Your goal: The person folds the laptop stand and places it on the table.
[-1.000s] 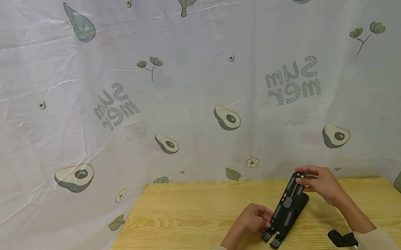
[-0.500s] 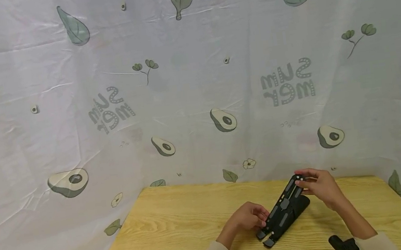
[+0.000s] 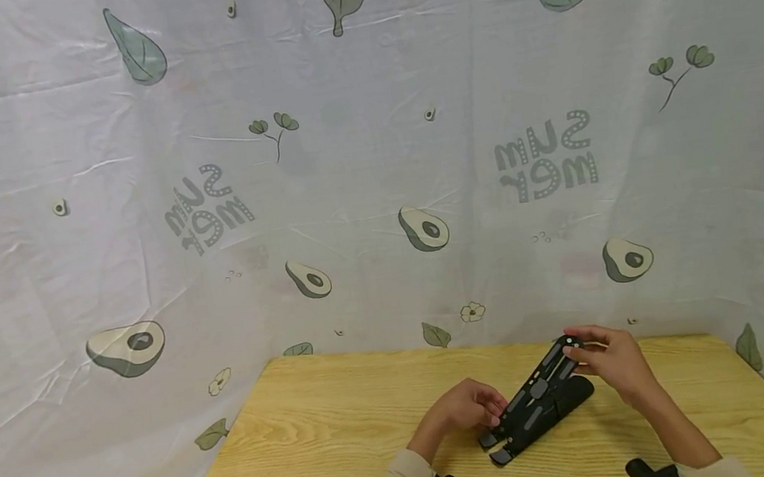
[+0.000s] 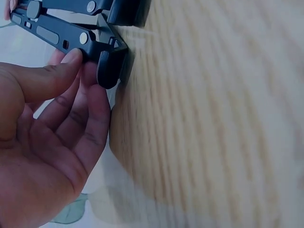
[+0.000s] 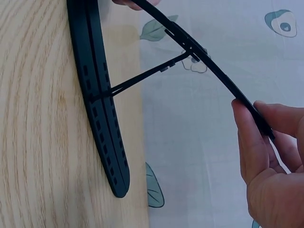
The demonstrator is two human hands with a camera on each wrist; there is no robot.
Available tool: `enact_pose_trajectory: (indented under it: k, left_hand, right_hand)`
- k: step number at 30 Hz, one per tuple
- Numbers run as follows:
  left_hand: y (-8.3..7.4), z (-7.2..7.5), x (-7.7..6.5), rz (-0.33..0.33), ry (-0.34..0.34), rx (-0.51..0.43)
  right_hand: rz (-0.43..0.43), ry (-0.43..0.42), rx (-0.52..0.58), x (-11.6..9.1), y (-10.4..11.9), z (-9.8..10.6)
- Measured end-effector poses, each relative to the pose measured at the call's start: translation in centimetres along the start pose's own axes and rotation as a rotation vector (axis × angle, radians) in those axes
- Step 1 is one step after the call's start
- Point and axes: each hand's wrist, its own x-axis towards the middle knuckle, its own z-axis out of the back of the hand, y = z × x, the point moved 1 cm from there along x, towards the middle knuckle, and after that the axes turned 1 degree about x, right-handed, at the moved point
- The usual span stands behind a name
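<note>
A black folding laptop stand (image 3: pixel 538 390) with grey pads leans diagonally on the table, partly raised. My left hand (image 3: pixel 463 407) pinches its near left end, beside a hooked front lip. Seen from the left wrist, the thumb (image 4: pixel 71 59) presses on the stand arm while the fingers curl behind and below it. At the far upper end, my right hand (image 3: pixel 615 365) grips the raised frame between thumb and fingers. The right wrist view shows a thin strut (image 5: pixel 147 77) linking that raised frame (image 5: pixel 218 71) to the slotted base (image 5: pixel 102 109), which lies on the wood.
The light wooden table (image 3: pixel 333 419) meets a pale printed sheet (image 3: pixel 348 195) at its back and side edges. Black straps with camera mounts sit at both wrists, the right mount (image 3: pixel 654 475) low over the table.
The stand's near end has swung slightly left and away, so the stand lies more slanted. Both hands keep their hold, and the left hand has moved along with that end.
</note>
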Motion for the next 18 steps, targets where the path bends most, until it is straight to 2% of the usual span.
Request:
enact_pose_trajectory:
  k: [13, 18]
  left_hand:
    - [0.0, 0.8, 1.2, -0.055, 0.054, 0.133]
    - [-0.2, 1.3, 1.4, -0.051, 0.077, 0.159]
  right_hand:
    - [-0.080, -0.083, -0.012, -1.2, 0.1, 0.1]
    - [-0.104, -0.085, -0.004, -1.8, 0.3, 0.1]
